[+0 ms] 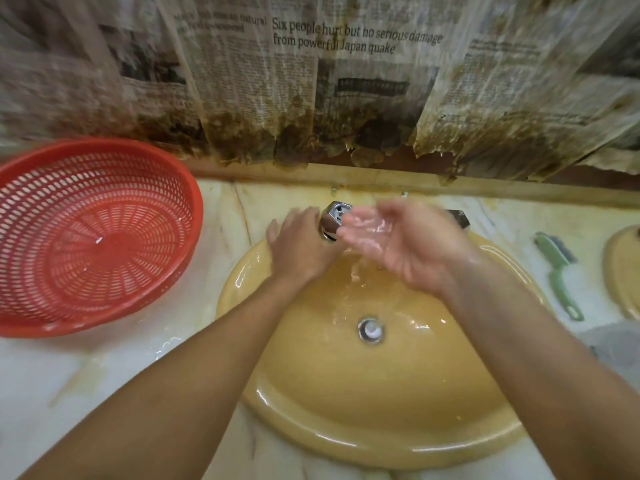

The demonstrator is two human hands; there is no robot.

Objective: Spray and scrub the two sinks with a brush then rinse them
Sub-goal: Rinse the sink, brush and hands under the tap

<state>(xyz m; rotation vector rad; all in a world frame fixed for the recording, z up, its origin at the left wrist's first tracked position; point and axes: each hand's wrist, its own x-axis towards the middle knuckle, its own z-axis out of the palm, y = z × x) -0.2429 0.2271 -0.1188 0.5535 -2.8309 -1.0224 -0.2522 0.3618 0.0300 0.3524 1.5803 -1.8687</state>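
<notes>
Marble counter (pixel 104 375): two sinks (pixel 381 393), one brush (pixel 557 271), one basket (pixel 93 237).

— On the counter (pixel 104 375)?
— White stone, wet, with yellow stains.
— Left side?
— A red basket (pixel 86 237), full of holes.
— Middle?
— A yellow sink (pixel 381 427) set into the top, wet inside.
— Right side?
— A green brush (pixel 557 271) lying flat, then the edge of a second sink (pixel 623 271).
</notes>
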